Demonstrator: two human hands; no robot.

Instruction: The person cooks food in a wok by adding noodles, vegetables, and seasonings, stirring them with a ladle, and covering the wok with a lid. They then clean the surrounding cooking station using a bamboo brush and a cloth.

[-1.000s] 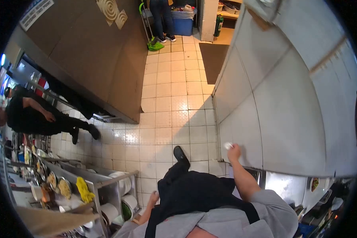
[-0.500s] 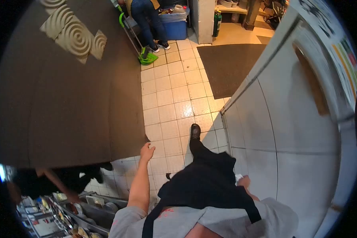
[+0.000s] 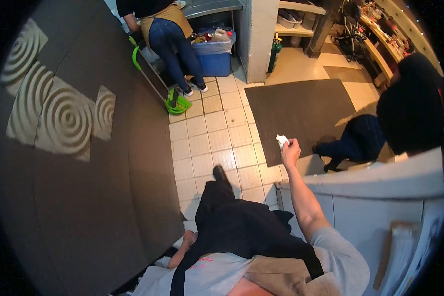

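Note:
My right hand (image 3: pixel 291 152) is raised in front of me, its fingers closed on a small wad of crumpled white paper (image 3: pixel 282 141). It is held over the dark floor mat (image 3: pixel 301 116). Low at my side, my left hand (image 3: pixel 189 239) hangs beside the black apron (image 3: pixel 237 224), close to the dark wall (image 3: pixel 108 197). Its fingers are too small and partly hidden to make out. One dark shoe (image 3: pixel 220 173) of mine is stepping forward on the white floor tiles (image 3: pixel 187 170).
Ahead, a person in jeans (image 3: pixel 170 32) stands by a lined blue bin (image 3: pixel 213 63) and a green dustpan (image 3: pixel 177 102). Another person in dark clothes (image 3: pixel 412 106) is close on the right, beyond the white wall edge (image 3: pixel 360 185). A white pillar (image 3: pixel 259 39) stands ahead.
I have moved forward along the tiles. My right hand has swung up and forward with the paper, while my left has dropped back. The person on the right has come into view.

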